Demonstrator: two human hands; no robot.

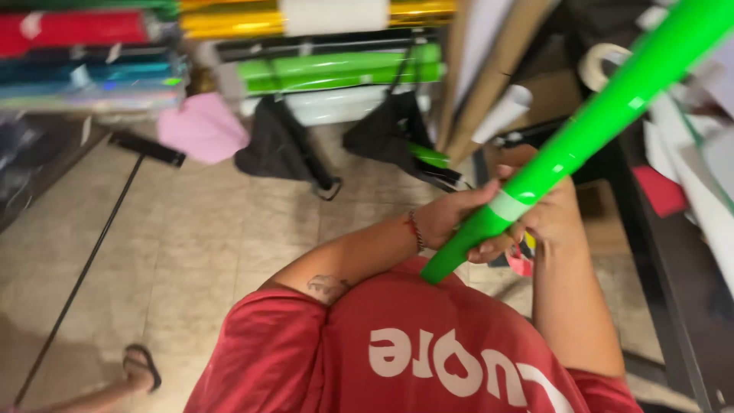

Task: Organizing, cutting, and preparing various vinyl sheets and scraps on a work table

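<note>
A long glossy green roll (604,122) runs diagonally from my chest up to the top right corner. A pale band of tape (509,205) wraps it near its lower end. My left hand (451,218), with a beaded bracelet at the wrist, grips the roll just below the tape. From the other side, my right hand (549,214) closes on the roll at the tape. My red shirt (397,352) fills the bottom of the view.
Shelves of coloured rolls (336,69) line the far wall, above dark bags (279,145) and a pink sheet (202,126) on the tiled floor. Cardboard tubes (489,69) lean nearby. A dark table (673,252) stands at right. A sandalled foot (141,367) shows at bottom left.
</note>
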